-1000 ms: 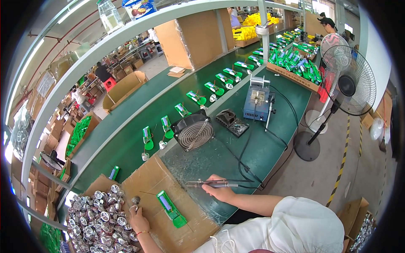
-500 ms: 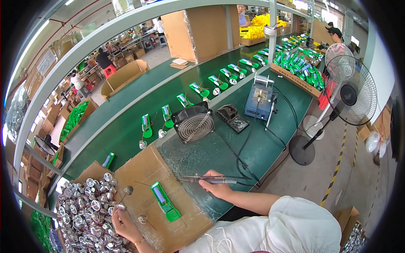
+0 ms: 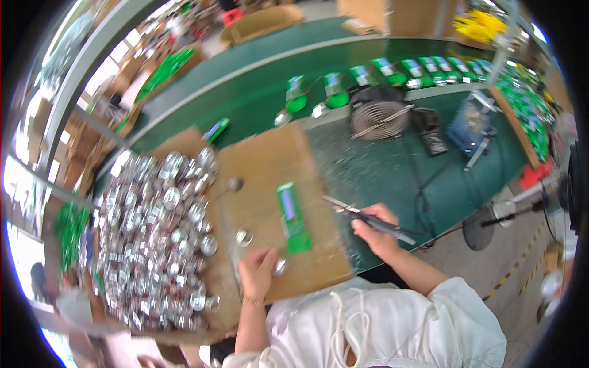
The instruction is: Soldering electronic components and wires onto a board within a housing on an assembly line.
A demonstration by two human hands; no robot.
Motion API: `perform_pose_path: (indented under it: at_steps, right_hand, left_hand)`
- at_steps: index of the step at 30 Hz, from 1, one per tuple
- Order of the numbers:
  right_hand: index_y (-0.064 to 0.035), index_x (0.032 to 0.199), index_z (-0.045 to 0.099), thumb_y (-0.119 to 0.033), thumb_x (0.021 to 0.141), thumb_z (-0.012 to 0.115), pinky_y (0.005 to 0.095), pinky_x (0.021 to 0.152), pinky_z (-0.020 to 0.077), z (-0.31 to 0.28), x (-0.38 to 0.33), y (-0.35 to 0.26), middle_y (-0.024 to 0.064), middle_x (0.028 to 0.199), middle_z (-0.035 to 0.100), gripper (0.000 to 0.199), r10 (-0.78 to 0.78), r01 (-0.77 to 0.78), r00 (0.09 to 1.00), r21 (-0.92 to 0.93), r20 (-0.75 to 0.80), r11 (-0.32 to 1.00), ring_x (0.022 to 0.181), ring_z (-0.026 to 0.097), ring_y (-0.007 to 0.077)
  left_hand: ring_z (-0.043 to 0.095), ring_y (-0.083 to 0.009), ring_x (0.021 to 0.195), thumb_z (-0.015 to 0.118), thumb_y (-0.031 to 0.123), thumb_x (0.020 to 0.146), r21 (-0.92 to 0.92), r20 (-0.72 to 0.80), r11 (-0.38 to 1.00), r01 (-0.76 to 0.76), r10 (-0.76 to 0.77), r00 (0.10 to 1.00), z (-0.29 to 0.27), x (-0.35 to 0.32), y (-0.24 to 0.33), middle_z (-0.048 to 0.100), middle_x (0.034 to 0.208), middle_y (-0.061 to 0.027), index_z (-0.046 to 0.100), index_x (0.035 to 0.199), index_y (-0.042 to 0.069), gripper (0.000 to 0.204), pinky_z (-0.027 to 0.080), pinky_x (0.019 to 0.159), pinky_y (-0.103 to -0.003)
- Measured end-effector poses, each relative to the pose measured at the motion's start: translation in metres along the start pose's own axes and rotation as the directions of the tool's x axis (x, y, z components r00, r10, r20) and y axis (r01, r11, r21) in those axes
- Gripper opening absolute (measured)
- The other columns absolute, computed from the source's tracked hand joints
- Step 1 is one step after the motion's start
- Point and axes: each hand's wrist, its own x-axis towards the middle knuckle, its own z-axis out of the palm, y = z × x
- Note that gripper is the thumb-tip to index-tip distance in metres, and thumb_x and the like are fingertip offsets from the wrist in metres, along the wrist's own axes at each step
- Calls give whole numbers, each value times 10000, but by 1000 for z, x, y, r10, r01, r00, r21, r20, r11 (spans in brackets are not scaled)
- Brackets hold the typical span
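Observation:
My right hand (image 3: pixel 378 231) is closed around a soldering iron (image 3: pixel 375 221), its tip pointing left past the edge of the cardboard sheet (image 3: pixel 257 153). On that sheet lies a green plastic housing (image 3: pixel 299 240) with a blue-violet cylinder (image 3: pixel 288 205) in it. My left hand (image 3: pixel 257 271) is closed over the sheet's near part, left of the housing. A small silver round part (image 3: pixel 280 267) shows at its fingertips, blurred. Another silver round part (image 3: pixel 243 237) rests just above this hand, and a darker one (image 3: pixel 235 183) lies farther off.
A large heap of silver round parts (image 3: pixel 165 227) fills the left side. Behind, green units (image 3: pixel 334 91) line the green belt. A round-grilled fan (image 3: pixel 380 119), a dark tray (image 3: pixel 429 132) and a blue soldering station (image 3: pixel 471 129) stand at the bench's back, with cables trailing forward.
The view has swung left, so the scene sits farther right and is blurred. My left hand has moved from the heap to the sheet beside the green housing. My right hand keeps the soldering iron.

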Motion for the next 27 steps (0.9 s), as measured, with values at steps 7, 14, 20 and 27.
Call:
perform_pose_path:
  at_steps: [7,14,20,27]
  right_hand:
    - [-4,782,528,-94,734,682,211,472,419,16,-18,-26,52,640,604,184,-155,188,960,-123,234,974,528,535,65]
    - [-7,748,518,-104,749,672,205,461,391,32,-24,-9,18,595,565,182,37,-35,993,-18,112,999,510,495,45]
    - [-9,743,514,-106,749,672,203,460,390,37,-21,-6,15,587,560,185,79,-78,992,-15,98,997,505,492,43]
    - [-23,735,489,-86,760,657,202,439,395,38,-17,-5,23,577,564,182,124,-126,981,6,146,992,483,499,45]
  left_hand:
    - [596,-174,610,645,117,762,190,-46,952,-238,251,967,23,7,3,577,758,-115,640,763,-21,138,473,570,-268]
    - [586,-171,577,642,92,754,182,14,950,-253,255,967,27,11,9,547,762,-106,618,713,-19,121,467,526,-269]
    - [589,-192,578,639,111,748,288,35,928,-235,235,971,30,18,9,548,745,-112,602,674,-16,152,456,520,-288]
    - [581,-201,582,637,112,739,287,25,936,-203,205,979,32,20,6,552,732,-109,613,676,-4,135,451,534,-293]
